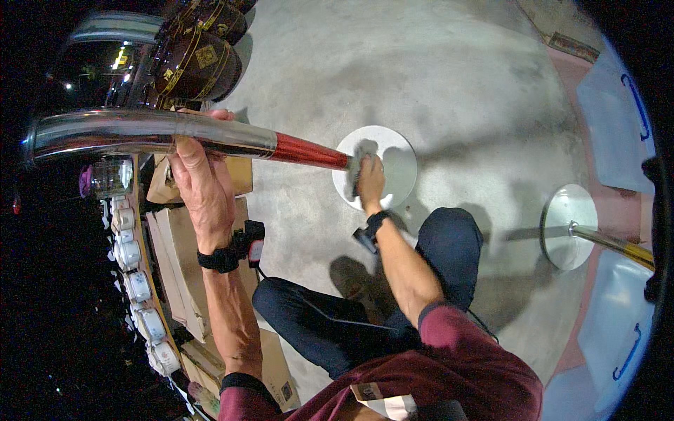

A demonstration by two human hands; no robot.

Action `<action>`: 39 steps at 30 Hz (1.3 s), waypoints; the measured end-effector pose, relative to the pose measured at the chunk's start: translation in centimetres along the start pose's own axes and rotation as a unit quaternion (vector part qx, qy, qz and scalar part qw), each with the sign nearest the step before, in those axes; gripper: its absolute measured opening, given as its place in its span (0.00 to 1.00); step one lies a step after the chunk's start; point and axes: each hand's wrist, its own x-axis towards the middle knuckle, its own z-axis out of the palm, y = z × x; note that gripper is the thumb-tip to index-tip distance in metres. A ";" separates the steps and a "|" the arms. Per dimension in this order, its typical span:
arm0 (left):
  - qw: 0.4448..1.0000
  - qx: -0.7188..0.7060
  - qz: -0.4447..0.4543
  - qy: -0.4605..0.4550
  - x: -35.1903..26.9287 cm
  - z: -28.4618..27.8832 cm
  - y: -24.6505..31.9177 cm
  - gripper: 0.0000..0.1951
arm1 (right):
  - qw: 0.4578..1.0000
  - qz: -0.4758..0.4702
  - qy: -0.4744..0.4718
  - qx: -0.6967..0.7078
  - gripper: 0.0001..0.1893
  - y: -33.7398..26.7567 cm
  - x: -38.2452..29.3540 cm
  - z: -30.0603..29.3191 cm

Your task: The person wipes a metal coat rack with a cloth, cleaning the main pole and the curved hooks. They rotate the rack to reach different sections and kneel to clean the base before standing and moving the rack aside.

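Observation:
A metal post [226, 137] with a polished steel upper part and a red lower section [308, 150] slopes from the left down to a round pale base disc [403, 163] on the floor. My left hand [202, 184] is wrapped around the steel part, thumb on the near side and fingertips beyond it. Low on the post, just past the red section, my right hand [372, 179] holds a grey cloth-like piece [360, 163], slightly blurred, over the disc. Both wrists carry black straps with small devices.
A second post [616, 243] stands on a round base [558, 237] at right, near light-blue panels [613, 137]. Dark brown jars with gold bands [197, 63] stand upper left. Cardboard boxes [181, 263] and a row of white containers [139, 287] line my left side. My bent knees flank my right forearm.

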 end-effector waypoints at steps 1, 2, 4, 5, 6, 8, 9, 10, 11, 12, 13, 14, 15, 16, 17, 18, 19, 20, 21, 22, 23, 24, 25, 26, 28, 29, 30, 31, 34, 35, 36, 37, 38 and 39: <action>1.000 0.006 0.014 -0.010 0.1 -0.1 -0.1 0.30 | 0.999 0.047 0.025 -0.011 0.29 2.4 1.4 -0.3; 0.999 0.011 0.031 -0.020 0.2 -0.1 -0.2 0.30 | 0.997 0.062 0.027 -0.041 0.29 4.2 3.0 -0.5; 0.999 -0.014 0.042 -0.018 0.3 -0.1 -0.4 0.32 | 0.994 0.088 0.035 -0.048 0.27 6.0 4.9 -0.2; 0.999 -0.015 0.045 -0.022 0.3 -0.1 -0.5 0.32 | 0.982 0.026 -0.056 -0.176 0.25 5.8 5.7 -0.8; 0.999 -0.020 0.035 -0.017 0.1 0.0 -0.6 0.33 | 0.988 -0.013 -0.086 -0.126 0.24 5.0 5.9 -0.6; 0.999 -0.046 0.015 0.005 0.0 0.1 -0.6 0.32 | 0.983 0.025 -0.165 -0.078 0.22 1.2 6.4 -0.9; 0.999 -0.028 0.019 0.005 0.0 0.1 -0.5 0.33 | 0.976 -0.002 -0.196 -0.099 0.21 -1.5 6.5 -1.2; 1.000 -0.013 0.021 -0.006 0.0 0.2 -0.5 0.33 | 0.969 -0.014 -0.216 -0.119 0.21 -4.5 6.5 -1.5; 1.000 0.002 0.023 -0.015 -0.1 0.2 -0.3 0.34 | 0.963 -0.047 -0.238 -0.121 0.22 -7.4 5.8 -1.5; 0.999 0.020 0.043 -0.023 0.0 0.3 -0.2 0.33 | 0.953 -0.040 -0.277 -0.117 0.24 -10.5 5.5 -0.9; 0.998 0.034 0.053 -0.018 0.0 0.3 -0.1 0.32 | 0.948 0.036 -0.309 -0.072 0.27 -13.7 5.1 -0.3; 0.997 0.048 0.063 -0.013 0.1 0.3 -0.2 0.31 | 0.942 -0.002 -0.329 -0.068 0.26 -16.3 4.2 -0.1; 0.995 0.062 0.073 -0.010 0.1 0.3 -0.2 0.31 | 0.934 -0.046 -0.348 -0.066 0.25 -18.9 3.4 0.2; 0.991 0.095 0.092 -0.008 0.1 0.2 -0.3 0.30 | 0.928 -0.128 -0.346 -0.050 0.24 -21.5 2.7 0.7; 0.994 0.085 0.074 0.001 0.2 0.1 -0.6 0.31 | 0.922 -0.179 -0.340 -0.045 0.22 -23.8 1.9 1.3; 0.995 0.074 0.062 0.008 0.2 0.0 -0.8 0.32 | 0.897 -0.314 -0.311 -0.003 0.20 -25.9 1.1 1.5; 0.997 0.064 0.047 0.015 -0.1 0.0 -1.3 0.34 | 0.857 -0.430 -0.277 0.057 0.17 -27.5 0.0 1.7; 0.997 0.055 0.015 0.043 0.2 -0.5 -1.4 0.34 | 0.840 -0.497 -0.216 0.027 0.16 -29.0 -1.1 2.2; 0.998 0.055 0.008 0.033 0.3 -0.7 -1.7 0.33 | 0.803 -0.576 -0.153 0.028 0.16 -30.2 -2.1 2.7; 0.998 0.057 0.000 0.025 0.2 -1.0 -1.9 0.33 | 0.757 -0.647 -0.091 0.031 0.16 -30.8 -3.1 2.9; 0.997 0.065 -0.012 0.033 0.2 -1.3 -2.0 0.32 | 0.780 -0.618 -0.090 0.038 0.18 -30.6 -4.2 2.8; 0.998 0.036 -0.027 0.036 0.2 -1.5 -1.9 0.31 | 0.801 -0.591 -0.089 0.044 0.20 -29.7 -5.6 2.3; 0.990 0.135 0.047 0.000 0.3 -1.7 -1.7 0.31 | 0.821 -0.563 -0.091 0.020 0.23 -28.5 -6.5 1.7; 0.983 0.168 0.078 -0.021 0.2 -1.8 -1.4 0.31 | 0.813 -0.574 -0.099 -0.027 0.27 -27.0 -6.8 1.2; 0.990 0.128 0.031 -0.040 0.2 -1.8 -0.6 0.31 | 0.811 -0.576 -0.069 -0.071 0.28 -22.9 -7.7 0.5; 0.992 0.120 0.011 -0.048 0.2 -1.7 -0.1 0.32 | 0.817 -0.560 -0.068 -0.121 0.29 -20.6 -7.8 0.3; 0.992 0.111 -0.010 -0.058 0.2 -1.7 0.3 0.33 | 0.839 -0.530 -0.056 -0.109 0.27 -18.3 -7.6 -0.1; 0.996 0.075 -0.011 -0.048 0.2 -1.6 0.6 0.33 | 0.860 -0.497 -0.049 -0.099 0.25 -16.2 -7.2 -0.4; 0.999 -0.024 -0.018 -0.045 0.7 -1.7 0.5 0.34 | 0.941 -0.321 -0.074 -0.076 0.22 -11.9 -5.0 -1.0; 0.996 -0.070 -0.033 -0.047 0.9 -1.9 0.2 0.33 | 0.957 -0.247 -0.092 -0.124 0.21 -11.5 -4.0 -1.0; 0.990 -0.127 -0.044 -0.043 0.7 -2.0 -0.3 0.32 | 0.948 -0.290 -0.063 -0.113 0.21 -11.4 -3.5 -0.7; 0.979 -0.194 -0.054 -0.044 0.6 -2.2 -0.9 0.30 | 0.928 -0.354 -0.058 -0.101 0.21 -12.0 -3.0 -0.5; 0.970 -0.230 -0.068 -0.033 0.4 -2.5 -1.4 0.25 | 0.913 -0.390 -0.063 -0.099 0.21 -13.0 -2.6 -0.2; 0.968 -0.232 -0.086 -0.030 0.4 -2.7 -1.9 0.21 | 0.912 -0.388 -0.075 -0.109 0.21 -14.4 -2.5 0.2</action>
